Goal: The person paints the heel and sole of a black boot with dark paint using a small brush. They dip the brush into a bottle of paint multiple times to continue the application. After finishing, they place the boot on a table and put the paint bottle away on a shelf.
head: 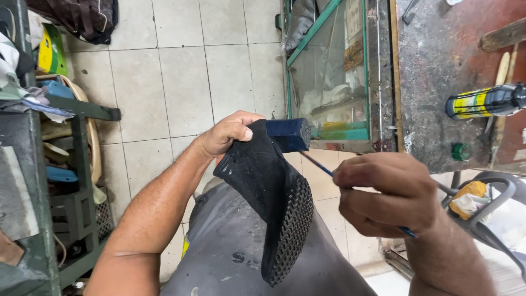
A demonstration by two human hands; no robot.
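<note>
My left hand (227, 134) grips a black high-heeled shoe (268, 186) near its block heel (289, 134), thumb pressed on the upper. The shoe is tilted, its textured sole facing right and down over my lap. My right hand (383, 194) is closed around a thin blue stick (318, 164), a brush or pen, whose tip points at the shoe just below the heel. The tip sits close to the shoe; I cannot tell whether it touches.
A worn workbench (438, 66) stands at the right with a yellow-and-black spray can (482, 101) and a green cap (461, 151). A glass-fronted cabinet (329, 71) is behind the shoe. A shelf with footwear (60, 164) is left. Tiled floor (181, 82) lies beyond.
</note>
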